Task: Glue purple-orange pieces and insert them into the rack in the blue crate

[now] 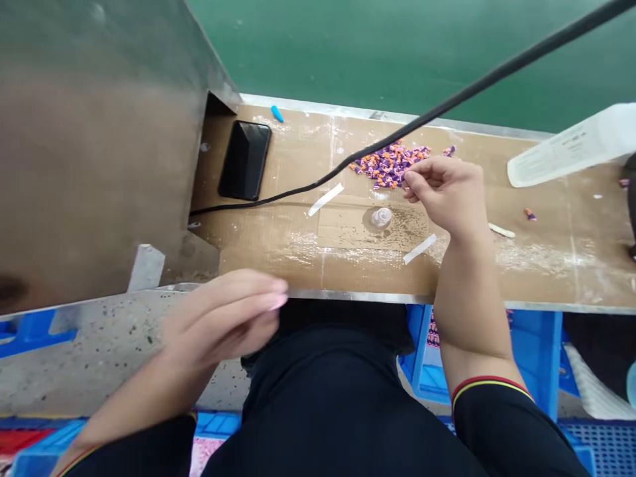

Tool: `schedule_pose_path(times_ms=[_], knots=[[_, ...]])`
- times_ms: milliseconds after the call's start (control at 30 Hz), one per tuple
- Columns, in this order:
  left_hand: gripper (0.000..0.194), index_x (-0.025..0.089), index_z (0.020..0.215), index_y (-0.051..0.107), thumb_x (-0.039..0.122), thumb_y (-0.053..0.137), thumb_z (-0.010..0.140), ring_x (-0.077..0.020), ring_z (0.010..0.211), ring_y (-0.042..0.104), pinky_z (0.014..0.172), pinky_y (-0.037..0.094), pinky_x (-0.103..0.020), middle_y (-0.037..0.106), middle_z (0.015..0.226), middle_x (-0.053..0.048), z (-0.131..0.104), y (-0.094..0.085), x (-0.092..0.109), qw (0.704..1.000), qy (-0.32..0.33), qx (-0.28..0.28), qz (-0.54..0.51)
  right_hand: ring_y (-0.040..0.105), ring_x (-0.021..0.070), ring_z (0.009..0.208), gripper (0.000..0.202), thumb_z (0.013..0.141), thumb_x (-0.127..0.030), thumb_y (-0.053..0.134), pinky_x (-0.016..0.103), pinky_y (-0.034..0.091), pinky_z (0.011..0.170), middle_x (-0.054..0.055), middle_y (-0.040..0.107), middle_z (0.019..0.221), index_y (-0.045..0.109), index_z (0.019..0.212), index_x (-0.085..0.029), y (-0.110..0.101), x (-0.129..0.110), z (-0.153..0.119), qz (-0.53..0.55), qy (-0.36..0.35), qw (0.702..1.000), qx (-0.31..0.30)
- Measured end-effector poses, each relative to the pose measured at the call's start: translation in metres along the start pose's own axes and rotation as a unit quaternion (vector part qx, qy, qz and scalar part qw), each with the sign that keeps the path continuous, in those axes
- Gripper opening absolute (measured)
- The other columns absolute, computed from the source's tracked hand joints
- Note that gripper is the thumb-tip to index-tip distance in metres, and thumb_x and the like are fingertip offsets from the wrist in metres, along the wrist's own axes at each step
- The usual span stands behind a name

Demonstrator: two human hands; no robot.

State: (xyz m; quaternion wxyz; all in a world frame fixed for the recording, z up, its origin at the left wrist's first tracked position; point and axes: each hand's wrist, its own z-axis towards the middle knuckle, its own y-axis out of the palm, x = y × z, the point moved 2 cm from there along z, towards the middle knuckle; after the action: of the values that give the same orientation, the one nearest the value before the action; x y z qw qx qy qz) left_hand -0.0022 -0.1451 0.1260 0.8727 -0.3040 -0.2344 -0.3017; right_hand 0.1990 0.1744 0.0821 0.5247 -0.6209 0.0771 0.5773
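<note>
Crate, blue (550,371): below the near edge of the table (377,275), right of the person, purple-and-orange pieces partly visible inside. Left hand (226,315): at the near edge, left of centre, blurred; fingers bent and close together; whether anything is held cannot be told. Card, brown (342,228): flat on the table, mid-length, specked with wet-looking spots; one white strip (420,250) at its near right corner, another (325,200) at its far left corner. Small clear piece (381,217): on the card. Off-white strip (501,230): right of the right forearm. Single wrapped-looking piece (530,214): farther right, apart from the pile. Right hand (450,195): fingers curled, thumb and forefinger brought together at the pile's right side; anything between them cannot be made out. Pile of small purple, orange and pink pieces (390,162): beyond the card, towards the far edge. Phone, black (245,159): near the left end. White container (561,149): tilted, far right. Blue piece (277,114): by the far edge, left.
</note>
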Motion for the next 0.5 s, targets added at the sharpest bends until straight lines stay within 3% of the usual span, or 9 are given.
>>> schedule_pose_path(times_ms=[67, 200, 333, 400, 500], knots=[[0.026, 0.021, 0.12, 0.081, 0.011, 0.077, 0.096, -0.015, 0.079, 0.082, 0.072, 0.073, -0.025, 0.087, 0.095, -0.005, 0.014, 0.029, -0.008, 0.994, 0.1, -0.05, -0.011, 0.069, 0.0151, 0.061, 0.03, 0.104, -0.053, 0.079, 0.029, 0.059, 0.059, 0.0, 0.074, 0.074, 0.08, 0.092, -0.025, 0.006, 0.004, 0.0, 0.026, -0.003, 1.0, -0.012], [0.016, 0.024, 0.109, 0.078, 0.014, 0.072, 0.1, -0.0159, 0.085, 0.085, 0.082, 0.072, -0.027, 0.089, 0.097, -0.004, 0.046, 0.094, -0.033, 0.992, 0.065, -0.06, -0.089, 0.068, 0.0154, 0.06, 0.042, 0.103, -0.064, 0.078, 0.029, 0.059, 0.056, 0.001, 0.075, 0.073, 0.08, 0.087, -0.025, 0.001, 0.01, -0.006, 0.048, 0.01, 0.998, -0.03], [0.013, 0.023, 0.097, 0.082, 0.023, 0.07, 0.1, -0.0176, 0.081, 0.083, 0.084, 0.071, -0.032, 0.088, 0.093, -0.006, 0.052, 0.133, -0.056, 0.979, -0.061, -0.087, -0.173, 0.072, 0.0177, 0.065, 0.037, 0.1, -0.061, 0.083, 0.031, 0.062, 0.061, 0.003, 0.077, 0.077, 0.084, 0.091, -0.026, -0.009, 0.005, -0.013, 0.045, 0.019, 0.997, -0.062], [0.013, 0.021, 0.093, 0.082, 0.029, 0.074, 0.099, -0.0165, 0.078, 0.08, 0.079, 0.068, -0.031, 0.086, 0.089, -0.007, 0.046, 0.139, -0.066, 0.959, -0.161, -0.079, -0.218, 0.074, 0.0185, 0.068, 0.024, 0.098, -0.05, 0.084, 0.032, 0.062, 0.063, 0.003, 0.08, 0.081, 0.086, 0.096, -0.026, -0.011, -0.001, -0.016, 0.017, 0.004, 0.997, -0.073], [0.023, 0.018, 0.092, 0.08, 0.039, 0.081, 0.098, -0.0147, 0.076, 0.077, 0.072, 0.065, -0.027, 0.084, 0.087, -0.008, 0.036, 0.138, -0.078, 0.902, -0.301, -0.069, -0.301, 0.075, 0.0198, 0.072, 0.009, 0.098, -0.036, 0.08, 0.034, 0.063, 0.069, 0.002, 0.082, 0.087, 0.087, 0.099, -0.03, -0.009, -0.013, -0.021, -0.065, -0.054, 0.992, -0.093]])
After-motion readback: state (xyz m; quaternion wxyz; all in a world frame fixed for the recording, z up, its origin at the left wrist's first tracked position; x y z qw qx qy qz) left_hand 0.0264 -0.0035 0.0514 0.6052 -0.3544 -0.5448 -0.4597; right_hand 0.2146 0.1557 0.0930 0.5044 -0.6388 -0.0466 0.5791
